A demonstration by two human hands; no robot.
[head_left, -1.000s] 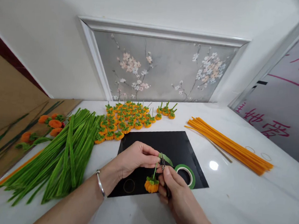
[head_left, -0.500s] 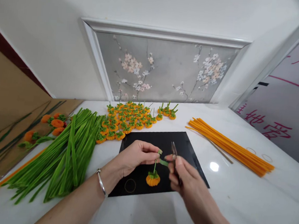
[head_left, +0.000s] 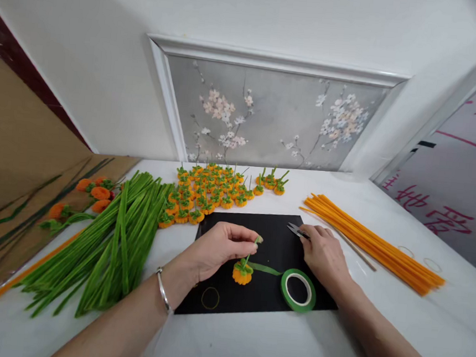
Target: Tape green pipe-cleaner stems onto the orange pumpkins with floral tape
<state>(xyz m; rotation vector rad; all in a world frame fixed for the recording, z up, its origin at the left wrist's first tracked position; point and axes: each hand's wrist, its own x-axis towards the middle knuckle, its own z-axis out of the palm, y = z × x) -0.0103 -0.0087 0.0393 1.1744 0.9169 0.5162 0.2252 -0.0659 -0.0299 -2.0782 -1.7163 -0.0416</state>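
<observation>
While the left hand (head_left: 223,249) pinched the green stem (head_left: 250,253) of a small pumpkin (head_left: 241,276) over a black mat (head_left: 270,239), the right hand (head_left: 325,255) was well apart at the mat's right edge, closed around scissors (head_left: 299,231). Bare mat separated them, though a green tape roll (head_left: 285,289), its strip (head_left: 265,269) reaching the pumpkin, narrowed the near side. Green pipe cleaners (head_left: 111,239) bordered the left, orange pipe cleaners (head_left: 376,243) the right, more pumpkins (head_left: 212,188) the back. The white tabletop (head_left: 248,343) met a wall (head_left: 277,15) with a framed blossom panel (head_left: 269,109).
</observation>
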